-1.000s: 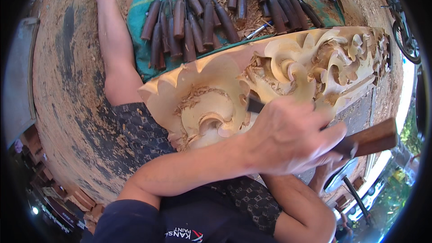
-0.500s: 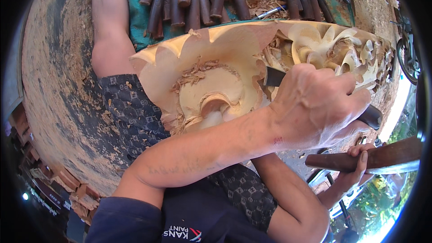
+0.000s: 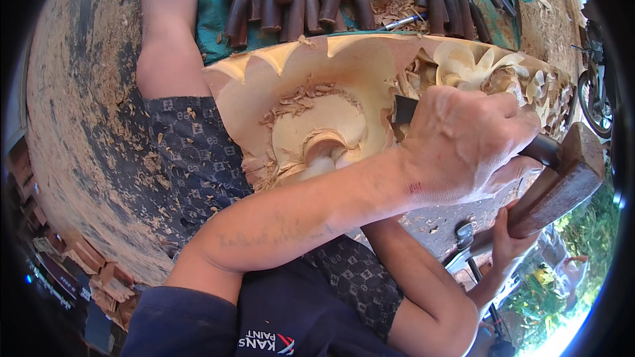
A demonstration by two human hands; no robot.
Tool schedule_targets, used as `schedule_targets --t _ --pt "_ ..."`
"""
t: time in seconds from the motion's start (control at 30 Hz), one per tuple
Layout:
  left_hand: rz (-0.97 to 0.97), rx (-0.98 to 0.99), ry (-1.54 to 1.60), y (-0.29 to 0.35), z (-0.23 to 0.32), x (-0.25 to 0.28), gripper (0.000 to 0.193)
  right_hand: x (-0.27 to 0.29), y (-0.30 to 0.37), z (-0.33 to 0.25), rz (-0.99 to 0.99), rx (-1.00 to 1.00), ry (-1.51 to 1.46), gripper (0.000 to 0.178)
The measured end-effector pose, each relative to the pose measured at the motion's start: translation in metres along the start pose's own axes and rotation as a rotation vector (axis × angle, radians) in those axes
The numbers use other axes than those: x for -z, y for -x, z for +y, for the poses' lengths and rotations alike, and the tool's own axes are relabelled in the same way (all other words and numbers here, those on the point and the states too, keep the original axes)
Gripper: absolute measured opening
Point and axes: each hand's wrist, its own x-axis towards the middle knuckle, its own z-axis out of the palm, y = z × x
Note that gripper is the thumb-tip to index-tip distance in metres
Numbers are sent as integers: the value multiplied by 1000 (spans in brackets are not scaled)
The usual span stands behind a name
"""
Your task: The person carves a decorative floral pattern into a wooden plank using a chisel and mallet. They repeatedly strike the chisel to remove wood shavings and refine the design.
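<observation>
My left hand (image 3: 466, 145) is wrapped round a chisel. Its dark blade (image 3: 405, 110) meets the pale carved wood panel (image 3: 370, 66), and the dark handle (image 3: 544, 151) sticks out past my thumb. In my right hand (image 3: 509, 241) is a dark wooden mallet (image 3: 562, 182), held by its handle. The mallet lies against the butt of the chisel handle, or very near it. Scalloped hollows and a round raised form show on the panel's left part, with curled petal-like shapes at its right. The blade's tip is partly hidden at the carving's edge.
Several dark-handled chisels (image 3: 307, 3) lie on a green cloth (image 3: 211, 46) beyond the panel. A pen (image 3: 402, 22) lies among them. Wood shavings cover the ground (image 3: 79, 125). My bare leg (image 3: 169, 33) stretches along the left, and a bicycle or motorbike wheel (image 3: 592, 102) stands far right.
My right hand has swung the mallet up and inward to the chisel's handle end. The left hand keeps its grip at nearly the same spot, while the view has shifted slightly.
</observation>
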Motion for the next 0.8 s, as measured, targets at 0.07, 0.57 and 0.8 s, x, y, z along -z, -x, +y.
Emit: schedule_targets --t 0.07,0.57,0.8 --pt "16 4 7 1 0 -2 35 2 -6 -2 150 -4 -8 35" --pt "62 -4 48 1 -2 5 33 -9 -2 -7 -51 115 -240 30" --pt "202 -24 99 4 -7 8 32 -12 -10 -27 -71 164 -548 24"
